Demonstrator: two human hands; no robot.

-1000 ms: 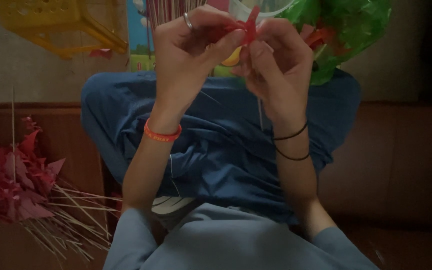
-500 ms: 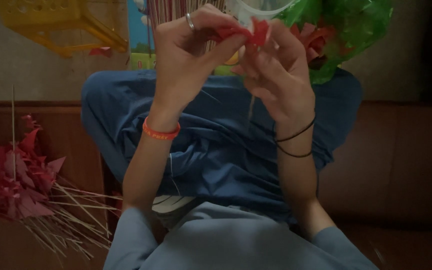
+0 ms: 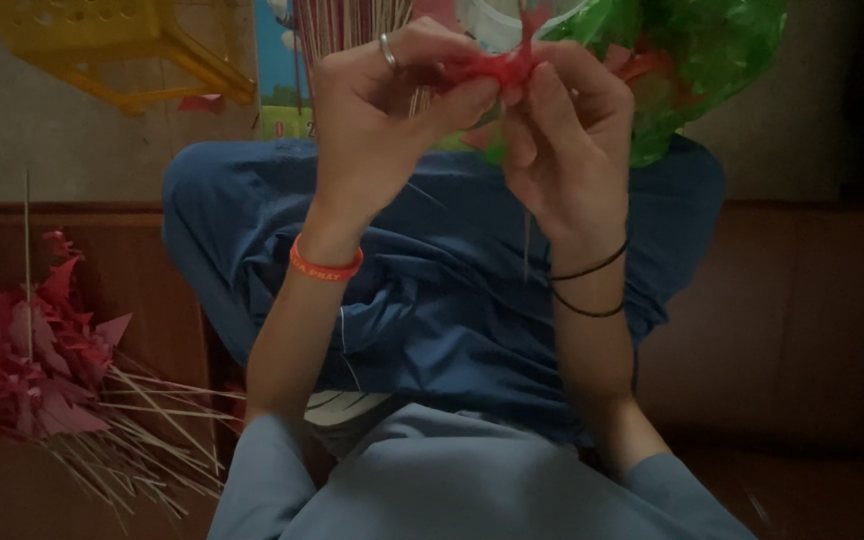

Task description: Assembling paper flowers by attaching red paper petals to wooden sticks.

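Observation:
Both of my hands are raised in front of me over my lap in blue trousers. My left hand [image 3: 382,120], with a ring and an orange wristband, pinches a small red paper shape [image 3: 492,68] between thumb and fingers. My right hand [image 3: 562,140], with two black bands on the wrist, grips the same red paper shape from the other side. A thin wooden stick [image 3: 526,245] hangs down from the paper along my right palm.
A pile of finished red paper shapes on thin sticks [image 3: 42,370] lies at the left on the brown wooden seat [image 3: 812,300]. A green plastic bag [image 3: 702,60] is at top right, a yellow plastic stool [image 3: 122,50] at top left, a bundle of sticks [image 3: 337,30] at top centre.
My hands have turned and pressed the red paper shape a little; the fingers shifted on it and it now sits more squeezed between both thumbs. Nothing else moved.

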